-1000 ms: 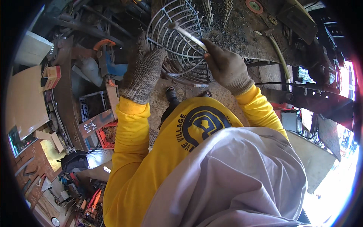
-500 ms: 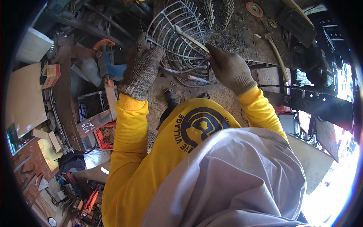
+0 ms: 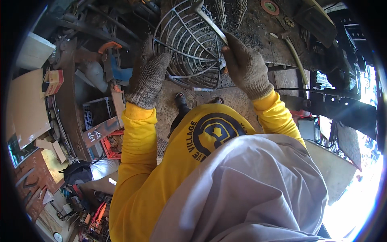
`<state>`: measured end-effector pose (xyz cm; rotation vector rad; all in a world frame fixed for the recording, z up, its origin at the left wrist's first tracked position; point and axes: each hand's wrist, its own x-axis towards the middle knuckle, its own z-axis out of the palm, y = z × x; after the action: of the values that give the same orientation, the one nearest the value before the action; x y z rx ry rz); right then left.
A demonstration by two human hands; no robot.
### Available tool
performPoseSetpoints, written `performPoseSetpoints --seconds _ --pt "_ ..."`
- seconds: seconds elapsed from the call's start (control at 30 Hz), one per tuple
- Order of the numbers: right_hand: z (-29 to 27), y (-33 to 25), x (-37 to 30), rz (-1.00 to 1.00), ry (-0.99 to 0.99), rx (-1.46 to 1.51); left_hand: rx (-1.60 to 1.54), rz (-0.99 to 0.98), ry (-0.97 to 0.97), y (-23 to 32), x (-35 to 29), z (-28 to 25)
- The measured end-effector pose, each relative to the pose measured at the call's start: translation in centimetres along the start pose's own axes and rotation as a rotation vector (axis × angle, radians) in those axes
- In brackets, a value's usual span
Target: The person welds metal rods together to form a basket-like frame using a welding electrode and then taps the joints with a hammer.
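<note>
A round, domed grille of welded metal rods [image 3: 186,38] is tilted at the bench edge, with curved bars crossing straight spokes. My left hand [image 3: 150,70], in a brown knitted glove, is closed on the grille's left rim. Gloved the same way, my right hand [image 3: 246,66] grips a slim hammer [image 3: 211,25] by its pale handle. The hammer's dark head is over the far side of the grille, near the top of the view; whether it touches the rods I cannot tell.
Beyond the grille lies a dark, gritty workbench [image 3: 258,38] with a reddish grinding disc [image 3: 270,7] and a second hammer with a long pale handle [image 3: 297,60]. A blue clamp-like tool [image 3: 117,68] is at the left, above a red crate [image 3: 111,145].
The hammer has risen toward the far side, its head now higher in view. The grille has turned and tilted, showing its bars more broadly. Both hands keep their hold.
</note>
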<state>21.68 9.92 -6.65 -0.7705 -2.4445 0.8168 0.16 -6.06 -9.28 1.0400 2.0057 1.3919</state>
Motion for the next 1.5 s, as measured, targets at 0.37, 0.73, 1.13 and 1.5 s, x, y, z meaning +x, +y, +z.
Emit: performPoseSetpoints --seconds 0.37,0.73,1.13,1.5 --pt "0.5 3.4 -4.9 0.106 -0.043 0.014 -0.675 -0.226 0.007 1.3 -2.0 0.1" --pt "0.0 1.6 -5.3 -0.112 -0.204 0.206 -0.902 -0.257 0.014 -0.4 -2.2 0.1" --pt "0.7 2.9 -6.4 -0.422 -0.299 0.283 -0.645 -0.158 0.073 -1.4 -1.9 0.4" --pt "-0.3 6.3 -7.7 -0.342 -0.311 -0.137 -0.842 -0.193 -0.003 -3.4 -2.0 -0.1"
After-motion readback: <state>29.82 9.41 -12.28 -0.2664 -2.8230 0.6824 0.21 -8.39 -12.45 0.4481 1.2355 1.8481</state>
